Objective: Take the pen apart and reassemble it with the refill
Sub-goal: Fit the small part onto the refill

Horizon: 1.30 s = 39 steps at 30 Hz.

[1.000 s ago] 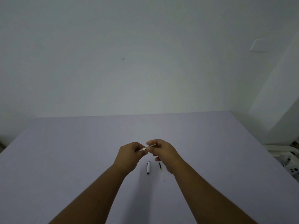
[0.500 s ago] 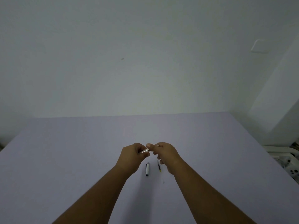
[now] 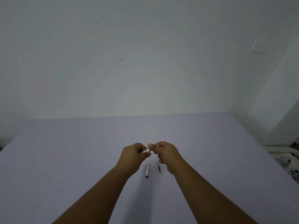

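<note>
Above the lilac table [image 3: 64, 159] my left hand [image 3: 132, 156] and my right hand [image 3: 166, 153] meet, fingertips almost touching. Between them shows a short stretch of a clear, whitish pen barrel [image 3: 144, 151]; the left fingers close around it and the right thumb and forefinger pinch its right end. Most of that piece is hidden inside the hands. On the table just below lie a white pen cap [image 3: 147, 170] with dark ends and a thin dark refill [image 3: 159, 167] with a yellowish end, side by side and a little apart.
A pale wall rises behind the table, with a white switch plate [image 3: 258, 46] at upper right. Beyond the table's right edge stands white equipment [image 3: 289, 165]. A tiny dark speck [image 3: 163, 184] lies on the table near my right forearm.
My hands have drawn closer together, so less of the barrel shows between them than a second ago. The cap and refill on the table lie as before.
</note>
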### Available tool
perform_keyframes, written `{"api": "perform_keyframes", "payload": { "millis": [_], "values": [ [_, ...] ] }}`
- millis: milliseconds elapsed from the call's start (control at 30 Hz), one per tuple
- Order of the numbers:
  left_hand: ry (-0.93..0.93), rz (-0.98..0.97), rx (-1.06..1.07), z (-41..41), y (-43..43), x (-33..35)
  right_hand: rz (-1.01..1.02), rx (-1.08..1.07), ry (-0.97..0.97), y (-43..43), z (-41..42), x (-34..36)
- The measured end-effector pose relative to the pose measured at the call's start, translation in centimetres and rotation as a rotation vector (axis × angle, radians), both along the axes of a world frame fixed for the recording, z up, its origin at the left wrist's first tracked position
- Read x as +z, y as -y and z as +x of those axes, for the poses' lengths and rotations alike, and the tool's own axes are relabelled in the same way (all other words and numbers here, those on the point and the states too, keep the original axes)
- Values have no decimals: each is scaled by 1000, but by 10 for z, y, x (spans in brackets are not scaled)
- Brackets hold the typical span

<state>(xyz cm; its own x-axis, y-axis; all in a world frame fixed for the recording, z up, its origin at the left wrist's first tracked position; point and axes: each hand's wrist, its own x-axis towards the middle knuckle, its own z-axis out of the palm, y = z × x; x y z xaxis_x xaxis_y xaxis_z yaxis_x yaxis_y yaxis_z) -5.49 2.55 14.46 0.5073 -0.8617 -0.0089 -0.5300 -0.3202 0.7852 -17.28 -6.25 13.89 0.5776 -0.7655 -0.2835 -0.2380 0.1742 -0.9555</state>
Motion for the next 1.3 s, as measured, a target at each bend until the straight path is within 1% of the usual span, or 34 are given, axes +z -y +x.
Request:
{"api": "perform_keyframes", "payload": {
  "millis": [67, 100, 200, 233, 367, 400, 500, 533, 667, 700, 800, 833, 1000, 1033, 1133, 1200, 1300],
  "values": [
    [-10, 1, 7, 0, 0, -1, -15, -2, -73, 0, 2, 0],
    [-17, 1, 12, 0, 0, -1, -14, 12, -58, -1, 2, 0],
    [-15, 11, 10, 1, 2, -1, 13, 66, 89, 0, -1, -4],
    [-11, 15, 8, 1, 2, 0, 15, 55, 92, 0, -1, -3],
    [-15, 16, 11, 0, 3, -1, -33, -18, -62, 1, 2, -2],
    [-14, 17, 12, 0, 3, -1, -37, -5, -47, 1, 2, -3],
    [5, 21, 13, 0, 4, -1, -12, 66, 77, 2, -2, -3],
    [6, 22, 11, 0, 4, -2, -19, 67, 79, 2, -3, -4],
    [-14, 13, 5, -1, 4, -3, -31, -15, -57, 1, 1, -2],
    [-15, 14, 7, -1, 4, -3, -30, -8, -53, 0, 1, -2],
    [-19, 16, 14, -1, 4, -1, -30, 32, 76, 0, -2, -2],
    [-18, 17, 14, -1, 4, -1, -36, 29, 91, 0, -3, -1],
    [15, 23, 2, -6, 2, -4, -54, -23, -73, -2, 3, 4],
    [8, 20, 9, -7, 2, -3, -44, -13, -56, -2, 2, 4],
    [-39, 13, 25, -5, 1, -1, 2, 11, 78, -3, -3, 3],
    [-28, 15, 18, -5, 0, 0, -17, -15, 86, -3, -5, 2],
    [-22, 5, 40, -6, 0, 0, 10, -70, 103, -4, -3, 3]
  ]
}}
